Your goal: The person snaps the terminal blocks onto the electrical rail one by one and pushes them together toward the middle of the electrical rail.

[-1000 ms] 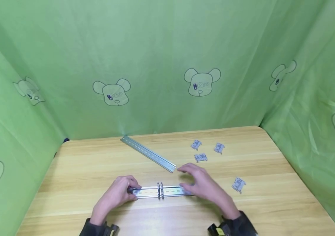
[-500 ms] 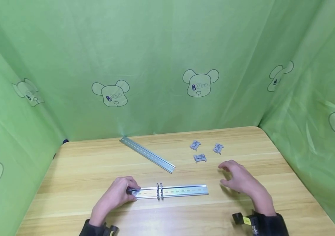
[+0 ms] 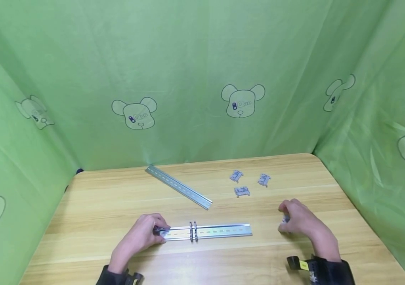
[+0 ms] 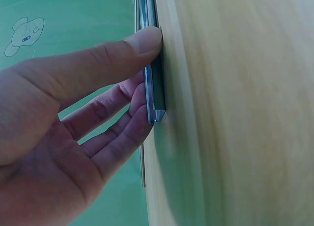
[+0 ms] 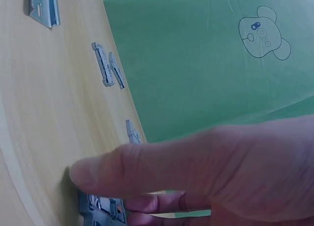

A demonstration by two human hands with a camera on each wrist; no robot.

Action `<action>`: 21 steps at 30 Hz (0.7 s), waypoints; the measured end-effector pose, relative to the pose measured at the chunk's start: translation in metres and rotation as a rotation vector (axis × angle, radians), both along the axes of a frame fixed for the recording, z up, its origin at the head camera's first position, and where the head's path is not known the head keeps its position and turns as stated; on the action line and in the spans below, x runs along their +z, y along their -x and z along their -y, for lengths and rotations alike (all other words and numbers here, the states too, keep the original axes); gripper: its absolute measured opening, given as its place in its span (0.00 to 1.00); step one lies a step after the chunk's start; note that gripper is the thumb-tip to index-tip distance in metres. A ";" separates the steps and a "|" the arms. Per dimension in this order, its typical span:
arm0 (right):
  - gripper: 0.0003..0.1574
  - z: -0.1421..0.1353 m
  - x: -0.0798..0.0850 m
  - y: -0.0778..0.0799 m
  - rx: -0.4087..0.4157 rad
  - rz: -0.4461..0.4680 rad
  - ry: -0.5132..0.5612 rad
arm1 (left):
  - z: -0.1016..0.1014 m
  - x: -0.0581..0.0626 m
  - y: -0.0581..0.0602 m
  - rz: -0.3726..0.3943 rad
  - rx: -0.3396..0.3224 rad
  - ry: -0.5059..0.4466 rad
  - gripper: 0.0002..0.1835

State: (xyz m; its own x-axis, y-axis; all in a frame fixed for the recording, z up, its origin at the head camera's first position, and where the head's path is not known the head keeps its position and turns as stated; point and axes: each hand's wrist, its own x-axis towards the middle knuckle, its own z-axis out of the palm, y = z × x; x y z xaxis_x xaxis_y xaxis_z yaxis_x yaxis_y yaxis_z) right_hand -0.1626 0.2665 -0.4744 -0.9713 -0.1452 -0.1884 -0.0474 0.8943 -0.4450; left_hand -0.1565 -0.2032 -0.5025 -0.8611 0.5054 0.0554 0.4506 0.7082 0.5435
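My left hand (image 3: pixel 142 234) grips the left end of a slotted metal DIN rail (image 3: pixel 224 230) lying on the table. In the left wrist view its thumb lies on one side of the rail (image 4: pixel 151 96) and the fingers are on the other. Two thin upright terminal blocks (image 3: pixel 193 232) sit side by side across that rail, left of its middle. On the right, my right hand (image 3: pixel 303 221) pinches a loose grey terminal block (image 3: pixel 286 219) at the tabletop. The right wrist view shows that block (image 5: pixel 102 211) between thumb and fingers, partly covered by the thumb.
A second DIN rail (image 3: pixel 179 187) lies diagonally behind the first. Three more grey terminal blocks, one of them nearest the rails (image 3: pixel 242 191), lie flat at the back right of the wooden table (image 3: pixel 117 198). Green curtains (image 3: pixel 188 59) enclose its back and sides.
My right hand has left the right end of the near rail, moved right and closed on the lone terminal block. My left hand has stayed at the rail's left end.
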 end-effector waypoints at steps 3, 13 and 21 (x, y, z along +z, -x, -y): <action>0.34 -0.001 0.000 0.000 -0.016 0.008 -0.016 | 0.000 -0.001 0.000 0.006 0.000 -0.005 0.19; 0.28 -0.003 -0.003 0.005 -0.039 0.025 -0.024 | 0.000 -0.001 0.000 0.004 0.004 -0.001 0.19; 0.32 0.004 -0.002 0.007 -0.004 -0.005 0.021 | 0.000 0.002 0.000 -0.004 -0.002 0.004 0.19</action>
